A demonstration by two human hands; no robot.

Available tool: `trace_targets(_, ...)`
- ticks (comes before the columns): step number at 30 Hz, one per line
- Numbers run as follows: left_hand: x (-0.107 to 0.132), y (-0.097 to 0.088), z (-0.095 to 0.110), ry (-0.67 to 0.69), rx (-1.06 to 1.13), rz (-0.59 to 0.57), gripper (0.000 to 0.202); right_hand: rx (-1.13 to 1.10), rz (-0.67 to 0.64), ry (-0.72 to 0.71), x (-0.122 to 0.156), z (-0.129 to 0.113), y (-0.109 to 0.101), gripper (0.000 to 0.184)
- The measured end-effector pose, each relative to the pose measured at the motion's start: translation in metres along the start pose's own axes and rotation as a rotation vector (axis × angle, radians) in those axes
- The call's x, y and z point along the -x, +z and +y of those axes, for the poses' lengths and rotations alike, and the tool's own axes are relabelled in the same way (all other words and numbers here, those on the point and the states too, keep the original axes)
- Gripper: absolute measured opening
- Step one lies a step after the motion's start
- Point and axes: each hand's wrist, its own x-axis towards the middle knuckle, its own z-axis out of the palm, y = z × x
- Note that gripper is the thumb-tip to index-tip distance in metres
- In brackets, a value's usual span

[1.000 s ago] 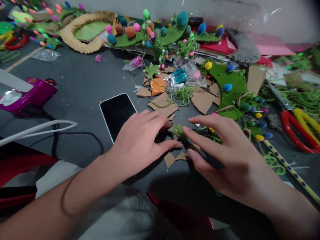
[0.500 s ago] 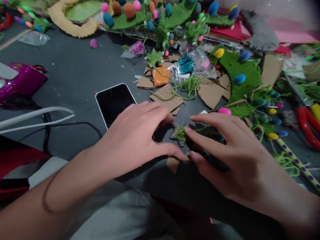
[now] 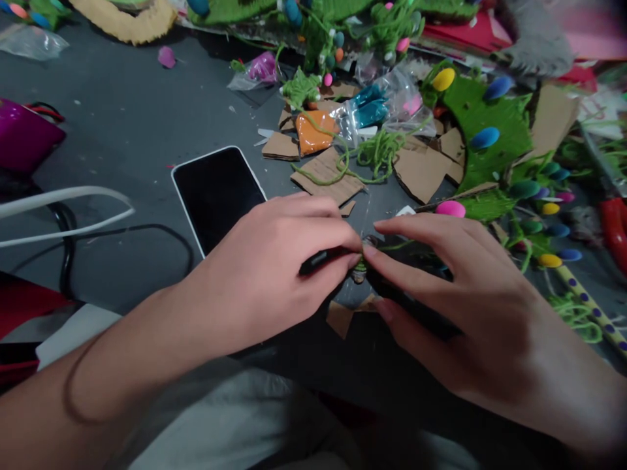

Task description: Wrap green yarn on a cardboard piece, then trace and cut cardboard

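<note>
Near the middle of the dark desk's near edge, the person's left hand pinches a small green-yarn-wrapped piece between thumb and forefinger, mostly hiding it. The right hand lies loosely spread, its forefinger tip touching the same piece and its thumb apart, lower down. A black phone lies just beside the left hand, cardboard scraps sit under the fingertips, and loose green yarn lies farther back.
</note>
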Motion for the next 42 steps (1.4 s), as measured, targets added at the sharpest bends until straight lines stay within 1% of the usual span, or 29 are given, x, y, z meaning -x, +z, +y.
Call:
trace_targets(8, -0.001, 0.002, -0.003, -0.01, -0.019, -0.03, 0.017, -0.029, -0.005, 0.006, 0.003, -0.001, 0.002, 0.037)
trace_targets(13, -0.001, 0.004, -0.004, -0.002, -0.062, -0.021, 0.02, -0.069, -0.011, 0.037, 0.004, -0.001, 0.003, 0.037)
trace_targets(19, -0.001, 0.002, -0.005, 0.006, -0.086, -0.029, 0.023, -0.085, 0.003, 0.03, 0.003, 0.001, 0.0, 0.034)
trace_targets(22, -0.002, 0.002, -0.004, 0.002, -0.084, -0.037, 0.024, -0.089, 0.067, 0.056, 0.001, 0.003, -0.003, 0.023)
trace_targets(24, -0.002, 0.002, -0.004, -0.01, -0.088, -0.038, 0.024, -0.09, 0.134, 0.105, -0.001, 0.004, -0.004, 0.012)
trace_targets(26, -0.002, 0.002, -0.004, -0.012, -0.082, -0.038, 0.024, -0.096, 0.171, 0.148, -0.003, 0.004, -0.005, 0.003)
trace_targets(28, -0.002, 0.002, -0.004, -0.004, -0.068, -0.039, 0.024, -0.109, 0.159, 0.158, -0.004, 0.004, -0.005, 0.011)
trace_targets(30, -0.002, 0.001, -0.005, 0.004, -0.056, -0.039, 0.024, -0.116, 0.139, 0.138, -0.006, 0.003, -0.004, 0.016)
trace_targets(31, -0.002, 0.001, -0.005, 0.007, -0.053, -0.042, 0.024, -0.109, 0.129, 0.121, -0.006, 0.003, -0.003, 0.014)
trace_targets(33, -0.002, 0.0, -0.005, 0.01, -0.053, -0.051, 0.025, -0.079, 0.115, 0.08, -0.006, 0.003, 0.0, 0.005)
trace_targets(36, -0.002, 0.0, -0.005, 0.014, -0.054, -0.056, 0.025, -0.036, 0.111, 0.027, -0.004, 0.004, 0.004, 0.021)
trace_targets(37, -0.001, 0.001, -0.005, 0.015, -0.053, -0.056, 0.025, -0.03, 0.114, 0.019, -0.003, 0.004, 0.005, 0.024)
trace_targets(42, -0.001, 0.003, -0.005, -0.001, -0.056, -0.051, 0.024, -0.028, 0.089, 0.033, -0.003, 0.003, 0.006, 0.027)
